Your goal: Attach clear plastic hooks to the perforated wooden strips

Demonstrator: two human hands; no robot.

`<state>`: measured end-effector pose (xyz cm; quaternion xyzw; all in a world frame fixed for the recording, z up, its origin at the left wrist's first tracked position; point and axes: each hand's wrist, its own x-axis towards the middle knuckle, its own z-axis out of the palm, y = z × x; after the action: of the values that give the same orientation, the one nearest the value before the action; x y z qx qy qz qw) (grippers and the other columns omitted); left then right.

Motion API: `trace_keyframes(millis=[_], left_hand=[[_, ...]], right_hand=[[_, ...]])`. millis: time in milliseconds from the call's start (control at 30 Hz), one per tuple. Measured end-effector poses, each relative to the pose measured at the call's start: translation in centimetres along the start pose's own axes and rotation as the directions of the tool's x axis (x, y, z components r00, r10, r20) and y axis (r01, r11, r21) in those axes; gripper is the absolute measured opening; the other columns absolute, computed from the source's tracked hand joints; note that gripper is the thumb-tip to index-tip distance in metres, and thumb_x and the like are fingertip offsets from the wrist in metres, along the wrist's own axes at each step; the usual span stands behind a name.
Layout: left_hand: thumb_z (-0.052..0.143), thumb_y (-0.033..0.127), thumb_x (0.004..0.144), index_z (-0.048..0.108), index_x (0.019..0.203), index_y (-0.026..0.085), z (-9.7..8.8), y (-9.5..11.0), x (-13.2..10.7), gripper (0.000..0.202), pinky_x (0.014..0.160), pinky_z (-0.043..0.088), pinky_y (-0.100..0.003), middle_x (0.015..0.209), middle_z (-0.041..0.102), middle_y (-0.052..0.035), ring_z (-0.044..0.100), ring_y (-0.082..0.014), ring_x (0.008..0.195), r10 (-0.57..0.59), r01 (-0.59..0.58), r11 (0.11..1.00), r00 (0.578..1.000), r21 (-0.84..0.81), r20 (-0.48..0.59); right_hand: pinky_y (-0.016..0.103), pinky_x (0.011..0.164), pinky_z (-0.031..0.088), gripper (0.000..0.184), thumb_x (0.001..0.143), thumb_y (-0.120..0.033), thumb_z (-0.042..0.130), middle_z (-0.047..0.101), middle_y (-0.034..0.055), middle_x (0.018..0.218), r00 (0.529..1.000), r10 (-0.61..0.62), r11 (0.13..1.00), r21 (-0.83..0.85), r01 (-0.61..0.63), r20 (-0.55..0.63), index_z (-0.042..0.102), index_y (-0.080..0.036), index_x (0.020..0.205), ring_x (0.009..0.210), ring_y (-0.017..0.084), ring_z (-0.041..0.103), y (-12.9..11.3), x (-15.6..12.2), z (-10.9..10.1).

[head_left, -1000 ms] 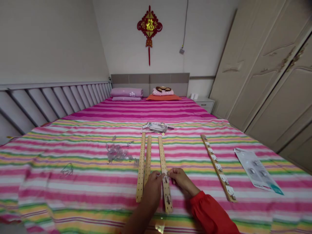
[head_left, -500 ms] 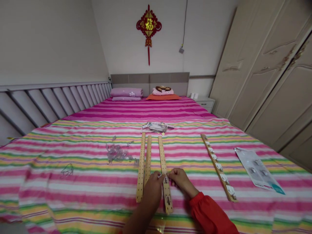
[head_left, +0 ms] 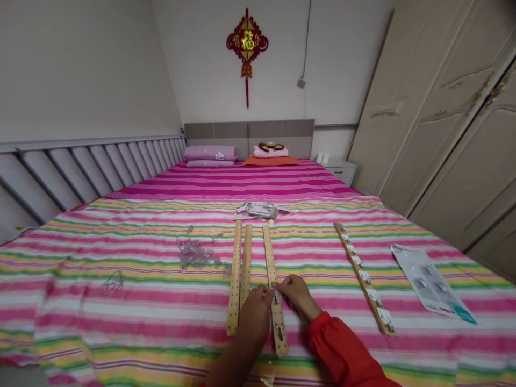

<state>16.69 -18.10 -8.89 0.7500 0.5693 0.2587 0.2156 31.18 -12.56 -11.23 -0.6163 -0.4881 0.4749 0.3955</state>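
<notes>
A narrow wooden strip (head_left: 269,252) with rows of small holes lies lengthwise on the striped bed cover, between my hands. Two small metal fittings (head_left: 279,329) sit on its near part. My left hand (head_left: 258,309) is closed at the strip's left edge, thumb and fingertips together just above the upper fitting. From the right, my right hand (head_left: 296,293) pinches over the same spot, its fingertips close to the left ones. Whatever is between the fingertips is too small to make out. Two more wooden strips (head_left: 234,274) lie to the left, partly behind my left hand.
On the right lie a wooden strip with white hooks (head_left: 365,277) and a blister pack (head_left: 431,282). Small clear plastic pieces (head_left: 195,252) are heaped at left, near a thin wire-like loop (head_left: 113,282). Plastic packaging (head_left: 260,209) rests beyond the strips.
My right hand has shifted slightly left, its fingertips now over the strip beside the left ones. The strips and other things have stayed where they were.
</notes>
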Motion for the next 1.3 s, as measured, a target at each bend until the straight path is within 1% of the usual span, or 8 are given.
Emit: trace_keyframes(millis=[167,267,367,433,567,767,1100,1300], left_hand=[[0.036,0.024,0.09,0.066,0.102,0.024,0.1,0.1,-0.1,0.032,0.087,0.042,-0.033,0.102,0.064,-0.0074,0.056,-0.0217,0.099,0.007,-0.008,1.0,1.0,-0.03,-0.015],[0.038,0.025,0.089,0.066,0.099,0.022,-0.3,0.3,-0.1,0.03,0.085,0.044,-0.033,0.098,0.065,-0.0076,0.058,-0.0216,0.094,-0.019,0.016,0.993,0.999,-0.116,-0.027],[0.038,0.019,0.087,0.064,0.104,0.021,-1.6,0.0,-0.1,0.031,0.089,0.044,-0.033,0.105,0.065,-0.008,0.058,-0.0205,0.099,0.091,-0.102,0.974,0.994,-0.204,-0.062],[0.039,0.018,0.086,0.063,0.107,0.021,-2.9,-1.0,0.2,0.033,0.092,0.044,-0.035,0.108,0.064,-0.0084,0.057,-0.0204,0.103,0.123,-0.162,0.957,0.978,-0.242,-0.168],[0.045,0.022,0.083,0.063,0.097,0.02,-5.6,-4.8,0.6,0.024,0.081,0.049,-0.037,0.097,0.064,-0.008,0.06,-0.0218,0.092,-0.073,-0.024,0.975,0.905,-0.222,-0.419],[0.053,0.017,0.075,0.061,0.089,0.021,-6.9,-8.9,0.5,0.018,0.081,0.048,-0.036,0.092,0.062,-0.0046,0.058,-0.0219,0.091,-0.03,0.028,1.0,0.899,-0.011,-0.438],[0.049,0.014,0.078,0.062,0.08,0.021,-6.6,-9.1,1.5,0.015,0.074,0.046,-0.031,0.085,0.061,-0.0031,0.058,-0.0193,0.084,-0.027,0.09,0.988,0.895,0.122,-0.445],[0.053,0.026,0.076,0.064,0.075,0.022,-8.6,-8.6,1.7,0.011,0.07,0.045,-0.03,0.081,0.062,-0.0026,0.058,-0.0201,0.079,-0.079,0.063,0.997,0.823,-0.048,-0.562]], right_hand=[[0.022,0.037,0.024,0.042,0.054,-0.04,0.077,0.04,-0.0082,0.031,0.995,-0.021,1.0,-0.006,0.02,-0.099,0.04,-0.023,0.043,0.033,0.007,0.034,0.1,0.4,0.2],[0.023,0.036,0.023,0.045,0.062,-0.047,0.07,0.037,-0.007,0.03,0.993,-0.039,0.999,0.003,0.04,-0.112,0.038,-0.024,0.04,0.032,0.007,0.033,-0.2,0.0,0.1],[0.024,0.033,0.018,0.05,0.072,-0.057,0.056,0.033,-0.0062,0.026,0.998,-0.023,0.996,0.087,0.028,-0.052,0.037,-0.024,0.039,0.026,0.007,0.028,-0.4,-0.7,0.0],[0.024,0.031,0.015,0.051,0.073,-0.059,0.053,0.033,-0.0059,0.026,1.0,-0.003,0.986,0.168,0.007,-0.023,0.038,-0.024,0.04,0.024,0.007,0.025,-0.3,-1.1,-0.1],[0.023,0.03,0.013,0.046,0.069,-0.059,0.058,0.038,-0.0058,0.028,0.998,-0.004,0.969,0.246,0.018,-0.056,0.04,-0.024,0.045,0.023,0.006,0.025,0.3,-1.1,0.0],[0.021,0.028,0.011,0.047,0.066,-0.061,0.06,0.04,-0.0059,0.028,0.998,0.003,0.96,0.28,0.013,-0.056,0.039,-0.024,0.047,0.022,0.005,0.026,0.5,-0.9,0.2],[0.021,0.028,0.012,0.045,0.068,-0.058,0.058,0.041,-0.0059,0.029,0.998,0.0,0.957,0.291,0.018,-0.065,0.039,-0.023,0.047,0.022,0.005,0.025,0.2,-1.2,0.1],[0.021,0.029,0.011,0.048,0.068,-0.059,0.058,0.036,-0.0067,0.027,0.998,-0.012,0.958,0.286,0.029,-0.06,0.039,-0.023,0.043,0.022,0.005,0.026,0.6,-0.9,0.2]])
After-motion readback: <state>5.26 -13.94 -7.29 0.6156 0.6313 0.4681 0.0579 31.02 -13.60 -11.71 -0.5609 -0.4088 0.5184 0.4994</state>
